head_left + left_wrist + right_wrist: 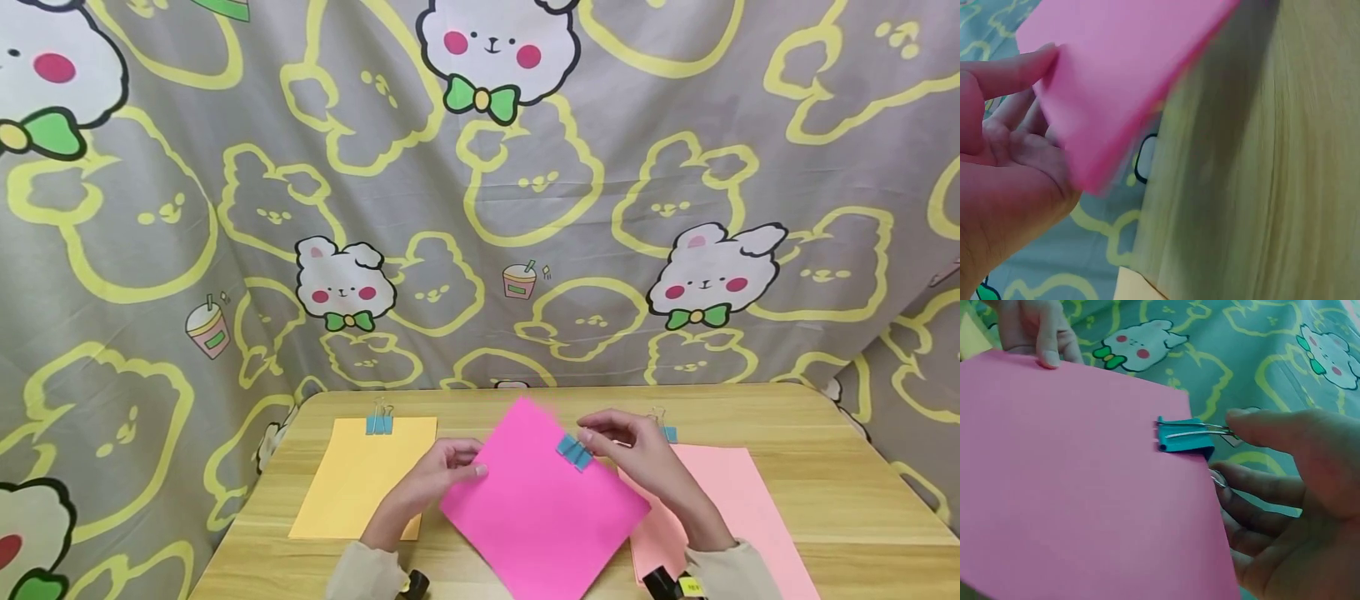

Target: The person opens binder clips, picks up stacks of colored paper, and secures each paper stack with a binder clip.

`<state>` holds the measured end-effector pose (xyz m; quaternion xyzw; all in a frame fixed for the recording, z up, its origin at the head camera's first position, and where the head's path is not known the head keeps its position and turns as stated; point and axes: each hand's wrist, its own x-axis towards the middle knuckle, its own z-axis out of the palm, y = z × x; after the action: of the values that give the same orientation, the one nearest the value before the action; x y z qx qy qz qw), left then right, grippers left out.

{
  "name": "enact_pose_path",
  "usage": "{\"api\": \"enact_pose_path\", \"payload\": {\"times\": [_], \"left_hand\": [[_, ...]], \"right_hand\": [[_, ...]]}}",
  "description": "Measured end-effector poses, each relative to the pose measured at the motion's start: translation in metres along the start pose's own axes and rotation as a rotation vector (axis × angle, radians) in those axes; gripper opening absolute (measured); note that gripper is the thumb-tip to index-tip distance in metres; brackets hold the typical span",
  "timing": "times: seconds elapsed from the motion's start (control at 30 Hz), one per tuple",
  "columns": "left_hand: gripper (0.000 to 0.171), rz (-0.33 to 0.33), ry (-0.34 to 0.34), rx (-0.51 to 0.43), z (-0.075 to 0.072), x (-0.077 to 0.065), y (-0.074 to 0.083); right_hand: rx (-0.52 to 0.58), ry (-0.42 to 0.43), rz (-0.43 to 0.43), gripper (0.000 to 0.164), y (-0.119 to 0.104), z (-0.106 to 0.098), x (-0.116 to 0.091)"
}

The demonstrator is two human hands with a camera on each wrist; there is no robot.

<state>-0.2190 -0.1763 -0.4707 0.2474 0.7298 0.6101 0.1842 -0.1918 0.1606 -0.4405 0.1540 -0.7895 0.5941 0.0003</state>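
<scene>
Bright pink paper [543, 517], apparently a stack judging by its edge, is held up tilted above the table, one corner pointing away. My left hand [453, 467] pinches its left edge, thumb [1041, 62] on the face and fingers behind. A teal binder clip [1182, 435] is clamped on the upper right edge of the paper. My right hand [637, 450] holds the clip by its wire handles, thumb [1266, 430] at the upper one and index finger at the lower one [1218, 479].
Yellow paper [360, 475] with a teal binder clip [379, 425] lies on the left of the wooden table [847, 500]. Light pink paper [738, 492] with another teal clip [669, 434] lies on the right, partly behind my right arm. A patterned curtain [465, 200] hangs behind the table.
</scene>
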Motion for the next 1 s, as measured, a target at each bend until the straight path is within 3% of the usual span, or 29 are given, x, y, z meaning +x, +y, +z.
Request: {"api": "enact_pose_path", "payload": {"times": [0.2,0.4,0.57,0.67,0.8,0.9,1.0], "left_hand": [[0.025,-0.025,-0.046,0.019,0.008,0.001,0.005],[0.019,-0.002,0.033,0.061,0.018,0.002,0.009],[0.011,0.018,0.101,0.111,0.026,0.005,0.012],[0.009,0.003,0.159,0.123,0.027,0.006,0.008],[0.007,-0.015,0.288,0.107,0.023,0.008,-0.002],[0.007,-0.020,0.381,0.054,0.019,0.009,-0.009],[0.007,-0.027,0.454,0.010,0.018,0.010,-0.012]], "right_hand": [[-0.052,-0.153,-0.002,0.029,0.003,0.014,0.002],[-0.095,-0.237,-0.026,0.029,0.001,0.024,0.003],[-0.134,-0.251,-0.035,0.034,0.001,0.022,0.001],[-0.189,-0.178,-0.051,0.042,0.004,0.017,0.001],[-0.420,0.062,-0.116,0.044,0.020,0.003,0.003],[-0.592,0.234,-0.115,0.043,0.037,-0.011,0.003],[-0.664,0.316,-0.089,0.046,0.051,-0.025,0.003]]}}
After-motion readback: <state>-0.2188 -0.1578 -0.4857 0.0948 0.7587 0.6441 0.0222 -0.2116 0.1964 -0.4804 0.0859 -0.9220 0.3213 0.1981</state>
